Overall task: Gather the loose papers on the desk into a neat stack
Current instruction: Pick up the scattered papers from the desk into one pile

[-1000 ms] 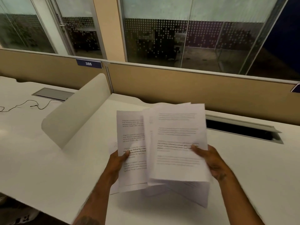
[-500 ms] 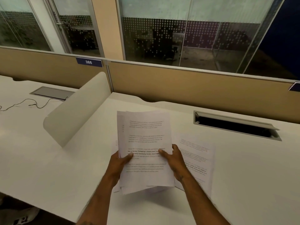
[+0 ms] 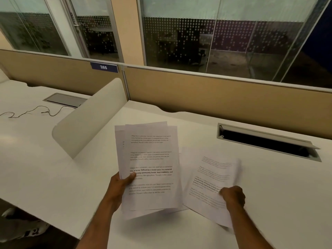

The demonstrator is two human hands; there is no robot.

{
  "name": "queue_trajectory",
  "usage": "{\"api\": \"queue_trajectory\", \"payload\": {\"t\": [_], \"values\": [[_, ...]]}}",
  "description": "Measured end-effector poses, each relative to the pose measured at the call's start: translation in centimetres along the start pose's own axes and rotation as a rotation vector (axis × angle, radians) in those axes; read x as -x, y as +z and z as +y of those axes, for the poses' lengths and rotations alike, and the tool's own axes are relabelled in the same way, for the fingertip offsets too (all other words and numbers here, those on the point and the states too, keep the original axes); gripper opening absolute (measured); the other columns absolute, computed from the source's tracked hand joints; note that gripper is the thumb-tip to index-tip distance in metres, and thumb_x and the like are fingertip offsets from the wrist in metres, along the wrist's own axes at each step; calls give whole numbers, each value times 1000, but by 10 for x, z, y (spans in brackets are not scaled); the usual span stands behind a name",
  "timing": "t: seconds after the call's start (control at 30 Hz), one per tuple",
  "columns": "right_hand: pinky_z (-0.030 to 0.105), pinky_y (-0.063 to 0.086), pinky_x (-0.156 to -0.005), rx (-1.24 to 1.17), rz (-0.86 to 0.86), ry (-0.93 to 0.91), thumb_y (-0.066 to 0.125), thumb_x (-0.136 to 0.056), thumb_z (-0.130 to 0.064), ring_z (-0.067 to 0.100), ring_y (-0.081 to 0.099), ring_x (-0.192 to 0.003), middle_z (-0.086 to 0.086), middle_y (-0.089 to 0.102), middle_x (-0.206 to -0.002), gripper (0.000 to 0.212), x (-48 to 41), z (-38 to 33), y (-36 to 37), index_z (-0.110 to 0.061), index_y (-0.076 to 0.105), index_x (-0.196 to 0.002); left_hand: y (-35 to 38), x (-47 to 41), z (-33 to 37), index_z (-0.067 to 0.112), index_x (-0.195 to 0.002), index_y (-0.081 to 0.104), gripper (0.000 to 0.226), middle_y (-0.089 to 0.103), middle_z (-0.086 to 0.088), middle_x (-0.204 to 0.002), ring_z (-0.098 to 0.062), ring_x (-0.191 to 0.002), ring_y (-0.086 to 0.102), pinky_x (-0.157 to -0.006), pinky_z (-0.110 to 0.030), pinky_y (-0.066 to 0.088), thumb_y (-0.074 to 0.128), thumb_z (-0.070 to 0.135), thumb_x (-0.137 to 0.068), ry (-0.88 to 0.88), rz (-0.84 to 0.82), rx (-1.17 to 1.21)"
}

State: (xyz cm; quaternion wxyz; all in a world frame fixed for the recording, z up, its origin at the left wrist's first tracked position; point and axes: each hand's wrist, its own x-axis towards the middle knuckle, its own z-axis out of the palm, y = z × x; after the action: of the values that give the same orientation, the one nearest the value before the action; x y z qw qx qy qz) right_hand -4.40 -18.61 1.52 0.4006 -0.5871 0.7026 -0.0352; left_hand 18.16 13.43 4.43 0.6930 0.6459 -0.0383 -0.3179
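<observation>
My left hand (image 3: 120, 186) grips a stack of several printed white sheets (image 3: 150, 164) by its left edge, thumb on the text, and holds it tilted above the white desk (image 3: 53, 177). The sheets' top edges are slightly fanned. To the right, my right hand (image 3: 232, 195) is closed on the near edge of more printed paper (image 3: 210, 178), which is blurred and partly raised off the desk. Its right edge looks like more than one sheet; I cannot tell how many.
A curved white divider panel (image 3: 89, 115) stands at the left of the desk. An open cable slot (image 3: 265, 142) lies at the back right. A tan partition (image 3: 215, 97) runs behind, with label 386. A thin cable (image 3: 32, 112) trails on the neighbouring desk.
My right hand let go of the stack and moved right to grip the paper lying on the desk. The left hand alone now holds the stack.
</observation>
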Motion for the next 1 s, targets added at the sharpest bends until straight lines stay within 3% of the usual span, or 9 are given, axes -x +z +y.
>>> {"api": "queue_trajectory", "payload": {"t": [0.2, 0.3, 0.4, 0.53, 0.63, 0.7, 0.8, 0.9, 1.0], "values": [[38, 52, -77, -124, 117, -433, 68, -91, -23, 33, 63, -84, 21, 71, -111, 28, 12, -38, -47, -3, 65, -112, 1, 3, 2, 10, -121, 68, 33, 79, -16, -111, -40, -97, 77, -79, -53, 64, 73, 16, -89, 16, 37, 15], [45, 58, -84, -409, -50, -553, 72, -89, -26, 35, 70, -93, 14, 73, -111, 34, 15, -53, -77, -9, 67, -118, 2, 3, 6, 11, -121, 68, 33, 80, -16, -111, -40, -97, 77, -78, -51, 64, 73, 15, -89, 31, 43, 30], [34, 61, -68, -646, -303, -556, 75, -85, -34, 27, 77, -85, 4, 79, -103, 34, 25, -58, -93, -17, 70, -114, 3, 3, 11, 12, -119, 68, 32, 80, -15, -109, -40, -95, 77, -75, -51, 65, 74, 14, -88, 40, 46, 46], [27, 61, -67, -607, -469, -598, 82, -71, -40, 21, 78, -86, 4, 81, -97, 44, 52, -73, -62, -11, 75, -104, 9, 2, 18, 10, -120, 68, 40, 80, -17, -110, -40, -96, 77, -75, -48, 65, 77, 16, -82, 37, 10, 48], [27, 61, -71, -531, -568, -602, 83, -75, -31, 20, 77, -88, 6, 80, -101, 40, 78, -83, -15, -10, 74, -108, 12, 2, 21, 8, -123, 68, 45, 78, -20, -113, -40, -99, 76, -78, -48, 64, 78, 19, -80, 37, -29, 59], [34, 62, -80, -515, -588, -588, 80, -81, -24, 23, 76, -92, 10, 78, -107, 34, 92, -85, 14, -11, 72, -111, 11, 3, 21, 7, -126, 66, 48, 78, -19, -114, -39, -100, 76, -78, -48, 65, 77, 23, -82, 35, -37, 69], [46, 58, -93, -475, -538, -566, 76, -86, -24, 28, 72, -98, 11, 74, -112, 35, 110, -88, 45, -9, 67, -116, 8, 3, 19, 10, -127, 67, 47, 76, -20, -117, -41, -105, 74, -92, -60, 58, 64, 43, -93, 15, -32, 58], [36, 60, -81, -436, -471, -589, 76, -85, -27, 21, 71, -92, 5, 72, -108, 34, 124, -91, 64, -12, 62, -112, 3, 2, 16, 14, -128, 68, 60, 73, -24, -120, -49, -109, 70, -98, -69, 51, 41, 60, -100, -11, -51, 88], [21, 54, -65, -406, -455, -632, 77, -84, -28, 11, 69, -84, -2, 69, -102, 33, 132, -94, 75, -19, 57, -108, 1, 3, 17, 17, -125, 69, 52, 77, -18, -118, -42, -103, 74, -92, -63, 57, 63, 54, -90, 15, -23, 23]]}}
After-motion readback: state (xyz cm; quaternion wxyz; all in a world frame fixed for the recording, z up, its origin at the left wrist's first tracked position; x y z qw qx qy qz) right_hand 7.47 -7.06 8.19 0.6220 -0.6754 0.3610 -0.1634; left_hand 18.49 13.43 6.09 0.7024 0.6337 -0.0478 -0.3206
